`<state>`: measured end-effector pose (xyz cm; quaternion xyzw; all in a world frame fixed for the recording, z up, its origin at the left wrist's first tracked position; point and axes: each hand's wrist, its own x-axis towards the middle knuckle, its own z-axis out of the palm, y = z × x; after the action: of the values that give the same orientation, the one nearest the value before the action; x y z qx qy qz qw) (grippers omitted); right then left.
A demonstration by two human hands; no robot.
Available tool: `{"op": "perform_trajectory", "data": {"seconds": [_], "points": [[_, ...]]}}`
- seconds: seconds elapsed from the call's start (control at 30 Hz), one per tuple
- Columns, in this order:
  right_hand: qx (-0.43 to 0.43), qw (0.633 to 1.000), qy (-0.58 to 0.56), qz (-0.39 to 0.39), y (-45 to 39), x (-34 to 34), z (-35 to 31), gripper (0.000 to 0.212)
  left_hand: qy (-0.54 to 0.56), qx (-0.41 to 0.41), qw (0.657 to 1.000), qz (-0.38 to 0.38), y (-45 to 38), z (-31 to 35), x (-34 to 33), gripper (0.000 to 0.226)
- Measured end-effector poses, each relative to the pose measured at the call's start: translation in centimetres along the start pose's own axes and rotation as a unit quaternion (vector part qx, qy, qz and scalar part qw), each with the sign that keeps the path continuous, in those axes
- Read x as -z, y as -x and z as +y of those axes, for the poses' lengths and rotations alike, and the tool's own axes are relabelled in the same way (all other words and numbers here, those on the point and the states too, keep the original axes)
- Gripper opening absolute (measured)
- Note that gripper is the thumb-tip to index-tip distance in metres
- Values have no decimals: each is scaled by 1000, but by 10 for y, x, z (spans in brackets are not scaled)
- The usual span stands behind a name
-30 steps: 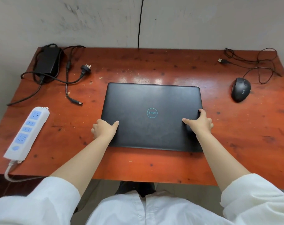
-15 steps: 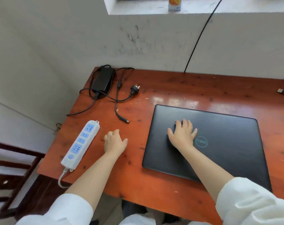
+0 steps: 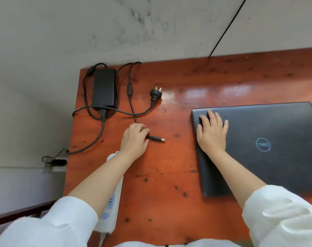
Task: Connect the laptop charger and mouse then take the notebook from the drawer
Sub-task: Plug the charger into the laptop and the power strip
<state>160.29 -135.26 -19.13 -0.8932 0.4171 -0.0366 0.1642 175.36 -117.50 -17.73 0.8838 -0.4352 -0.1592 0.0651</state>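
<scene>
1. The charger's barrel plug [image 3: 156, 138], left of the closed laptop [image 3: 262, 145], is pinched at its cable end by the left hand [image 3: 134, 140].
2. The right hand [image 3: 212, 134] is laid flat, fingers spread, on the laptop's lid.
3. The charger brick [image 3: 103, 88] is seen far left of the laptop.

Scuffed grey wall [image 3: 116, 32] behind a glossy reddish wooden desk [image 3: 169, 175].

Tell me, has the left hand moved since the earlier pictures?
Yes. The left hand went from beside the power strip forward to the charger's barrel plug.

Left hand [image 3: 134, 139] curled, right hand [image 3: 212, 133] flat
</scene>
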Motion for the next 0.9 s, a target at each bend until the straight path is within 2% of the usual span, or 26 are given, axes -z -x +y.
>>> {"op": "perform_trajectory", "data": {"seconds": [0.1,0.23,0.47,0.63,0.9], "points": [[-24,1000,8,5,0,0,-3,40,-18,-95,995,-23,-8,-4,-1,30],[-57,998,35,5,1,0,-6,44,8,-140,990,-25,-17,-8,3,21],[-19,996,75,-46,-1,14,0,59,41,-146,988,-31,-47,26,2,29],[-13,995,90,-50,-1,13,3,65,43,-138,989,-30,-70,55,-9,29],[-24,996,68,-44,-3,14,4,58,49,-145,988,-24,-85,61,-19,30]]}}
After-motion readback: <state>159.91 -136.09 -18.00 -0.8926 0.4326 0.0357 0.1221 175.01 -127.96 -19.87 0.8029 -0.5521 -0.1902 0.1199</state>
